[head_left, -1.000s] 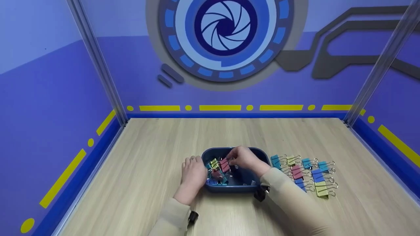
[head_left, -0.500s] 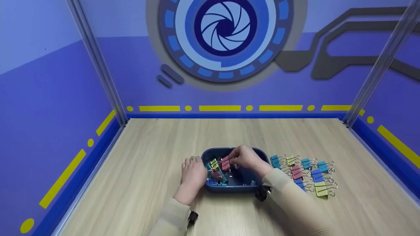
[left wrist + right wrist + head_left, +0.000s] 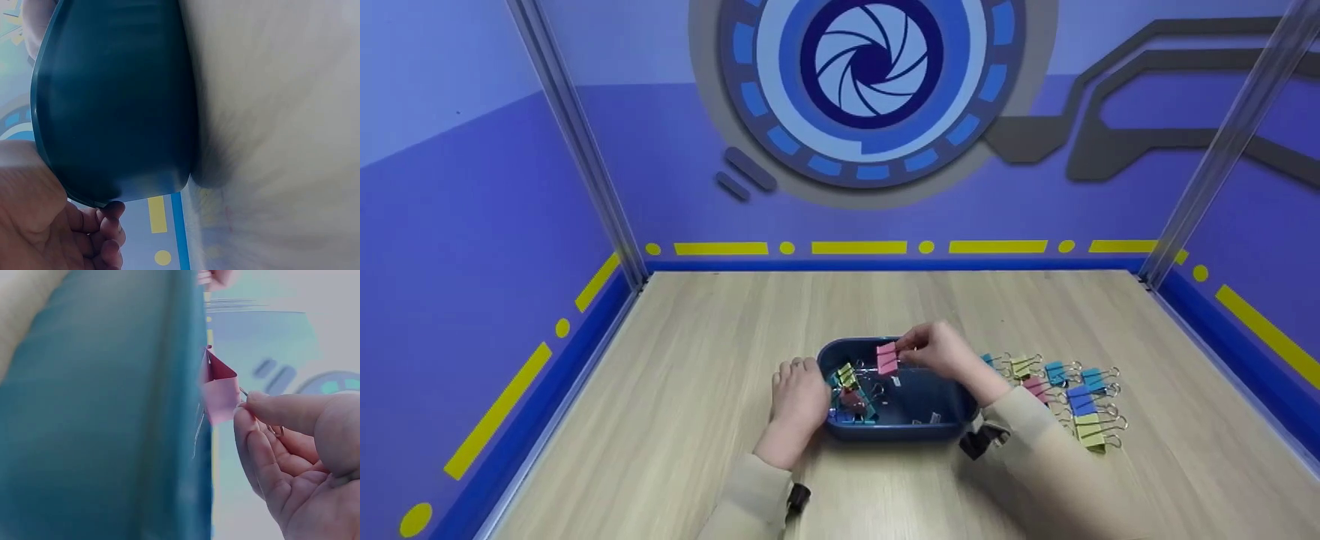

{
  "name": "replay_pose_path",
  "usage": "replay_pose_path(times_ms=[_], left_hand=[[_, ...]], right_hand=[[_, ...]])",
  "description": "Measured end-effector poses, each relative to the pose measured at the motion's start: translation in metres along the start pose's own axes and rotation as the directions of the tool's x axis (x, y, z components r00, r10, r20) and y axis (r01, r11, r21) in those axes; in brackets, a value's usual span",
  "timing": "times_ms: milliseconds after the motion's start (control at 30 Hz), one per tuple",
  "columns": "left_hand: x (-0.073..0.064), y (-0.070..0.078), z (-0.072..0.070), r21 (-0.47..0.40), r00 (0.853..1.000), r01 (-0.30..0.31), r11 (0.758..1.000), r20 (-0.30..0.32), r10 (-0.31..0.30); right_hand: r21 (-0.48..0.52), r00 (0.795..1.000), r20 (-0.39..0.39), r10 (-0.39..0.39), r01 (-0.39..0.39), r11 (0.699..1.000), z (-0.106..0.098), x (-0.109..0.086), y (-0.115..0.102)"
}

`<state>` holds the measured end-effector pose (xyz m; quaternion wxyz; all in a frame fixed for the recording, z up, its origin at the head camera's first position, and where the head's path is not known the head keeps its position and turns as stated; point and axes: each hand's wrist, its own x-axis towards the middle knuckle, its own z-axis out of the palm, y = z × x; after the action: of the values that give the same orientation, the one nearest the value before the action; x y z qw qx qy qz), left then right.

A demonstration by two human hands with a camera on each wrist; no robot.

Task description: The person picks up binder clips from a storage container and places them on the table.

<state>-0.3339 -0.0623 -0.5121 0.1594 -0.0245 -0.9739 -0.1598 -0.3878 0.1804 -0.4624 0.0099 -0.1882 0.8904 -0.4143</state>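
Note:
In the head view, my right hand point(image 3: 941, 352) pinches a pink binder clip point(image 3: 887, 359) by its wire handle, above the dark blue plastic box point(image 3: 892, 433). The right wrist view shows thumb and fingertips closed on the wire, with the pink body point(image 3: 222, 396) beyond the box wall. At the box's left end, my left hand point(image 3: 801, 394) grips the rim. Its curled fingers point(image 3: 112, 230) touch the box's end in the left wrist view; the thumb is hidden. Several binder clips, including a yellow one point(image 3: 847, 374), lie in the box's left part.
Right of the box, several binder clips stand on the wooden table in rough rows, among them a blue one point(image 3: 1082, 400) and a yellow one point(image 3: 1089, 431). My right forearm hides part of them. Patterned walls point(image 3: 780, 217) enclose the table at the back and sides.
My right hand has lifted the pink binder clip from among the clips in the box and moved slightly right with it. The left hand stays at the box's left end.

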Motion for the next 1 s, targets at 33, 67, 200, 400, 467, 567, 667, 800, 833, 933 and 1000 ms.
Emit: replay_pose_path(times_ms=[33, 67, 200, 400, 467, 567, 667, 800, 833, 933, 1000], left_hand=[[0.000, 0.000, 0.000, 0.001, 1.000, -0.001, 1.000, 0.000, 0.001], [0.000, 0.000, 0.000, -0.001, 1.000, 0.000, 1.000, 0.003, 0.000], [0.001, 0.000, 0.001, -0.012, 1.000, 0.005, 1.000, 0.015, -0.004], [0.000, 0.001, -0.001, -0.018, 1.000, 0.010, 1.000, 0.018, -0.010], [0.000, 0.001, -0.001, -0.015, 1.000, 0.010, 1.000, 0.017, -0.010], [-0.001, 0.001, -0.002, -0.006, 1.000, 0.005, 1.000, 0.005, -0.005], [-0.002, 0.001, -0.002, -0.004, 1.000, 0.005, 1.000, 0.000, -0.005], [-0.002, 0.001, -0.003, -0.004, 1.000, 0.014, 1.000, 0.007, -0.014], [-0.002, 0.001, -0.002, -0.004, 1.000, 0.015, 1.000, 0.006, -0.015], [-0.001, 0.001, -0.002, -0.009, 1.000, 0.015, 1.000, 0.011, -0.015], [-0.001, 0.001, -0.001, -0.012, 1.000, 0.014, 1.000, 0.013, -0.014]], right_hand=[[-0.001, 1.000, -0.007, -0.002, 0.002, 1.000, -0.003, -0.002, -0.001], [-0.003, 1.000, -0.012, -0.002, 0.002, 1.000, -0.007, -0.004, -0.002], [-0.013, 0.999, -0.033, 0.013, -0.013, 1.000, -0.020, -0.014, -0.005], [-0.010, 0.998, -0.051, 0.046, -0.047, 0.999, -0.039, -0.028, -0.007], [0.000, 0.996, -0.051, 0.070, -0.070, 0.998, -0.045, -0.034, -0.007], [0.001, 0.997, -0.047, 0.069, -0.069, 0.998, -0.055, -0.043, -0.004], [0.001, 0.997, -0.044, 0.071, -0.071, 0.998, -0.064, -0.055, 0.001], [-0.017, 0.996, -0.039, 0.084, -0.085, 0.996, -0.080, -0.073, 0.008], [-0.023, 0.996, -0.038, 0.085, -0.086, 0.996, -0.084, -0.078, 0.010], [-0.026, 0.996, -0.035, 0.086, -0.087, 0.996, -0.099, -0.095, 0.017], [-0.039, 0.994, -0.045, 0.095, -0.097, 0.994, -0.110, -0.106, 0.023]])
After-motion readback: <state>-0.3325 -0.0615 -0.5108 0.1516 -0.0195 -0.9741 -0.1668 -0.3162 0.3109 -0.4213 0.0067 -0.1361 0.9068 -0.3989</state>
